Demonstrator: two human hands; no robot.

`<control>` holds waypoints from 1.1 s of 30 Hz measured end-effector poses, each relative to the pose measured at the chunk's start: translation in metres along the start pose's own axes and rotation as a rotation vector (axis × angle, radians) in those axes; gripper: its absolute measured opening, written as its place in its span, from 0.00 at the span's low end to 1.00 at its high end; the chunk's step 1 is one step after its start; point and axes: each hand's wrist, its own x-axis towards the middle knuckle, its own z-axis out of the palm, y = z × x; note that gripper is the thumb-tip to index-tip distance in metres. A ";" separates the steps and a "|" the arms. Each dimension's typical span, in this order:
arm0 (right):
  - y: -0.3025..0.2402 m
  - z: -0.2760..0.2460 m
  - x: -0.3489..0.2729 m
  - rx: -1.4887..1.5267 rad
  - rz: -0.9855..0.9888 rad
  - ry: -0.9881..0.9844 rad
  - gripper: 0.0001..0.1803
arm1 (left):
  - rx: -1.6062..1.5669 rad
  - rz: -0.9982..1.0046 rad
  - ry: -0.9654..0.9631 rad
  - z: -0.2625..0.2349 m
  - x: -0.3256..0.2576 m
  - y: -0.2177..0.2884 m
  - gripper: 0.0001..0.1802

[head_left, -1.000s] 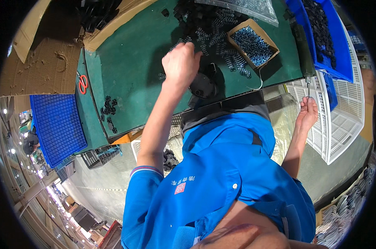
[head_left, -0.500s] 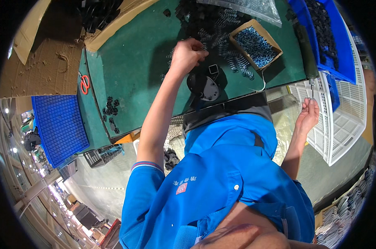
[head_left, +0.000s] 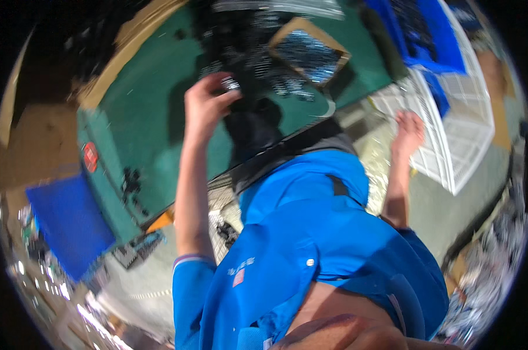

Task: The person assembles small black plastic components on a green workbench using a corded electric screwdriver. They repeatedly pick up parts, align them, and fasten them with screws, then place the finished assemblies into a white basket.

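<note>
The picture is motion-blurred. My left hand (head_left: 207, 105) reaches over the green table (head_left: 141, 116), its fingers pinched on a small silvery part (head_left: 232, 84) at the edge of a heap of dark and silvery parts (head_left: 258, 52). A black object (head_left: 252, 125) lies just below that hand, near the table's front edge. My right hand (head_left: 408, 131) hangs past the table's right end and touches the rim of a white grid crate (head_left: 468, 116); whether it holds anything is lost in the blur.
A cardboard box of shiny small parts (head_left: 310, 52) stands behind the heap. A blue bin (head_left: 421, 29) sits at the far right. Small black parts (head_left: 130, 181) and a red item (head_left: 90, 156) lie at the table's left. A blue crate (head_left: 65, 227) stands on the floor.
My left hand moved left and toward me from the heap, its fingers now pinched. The whole view shifted and blurred. My right hand stays by the white crate.
</note>
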 end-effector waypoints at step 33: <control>-0.091 0.193 -0.083 -0.202 -0.098 -0.799 0.18 | -0.138 0.352 0.159 0.024 -0.020 -0.005 0.22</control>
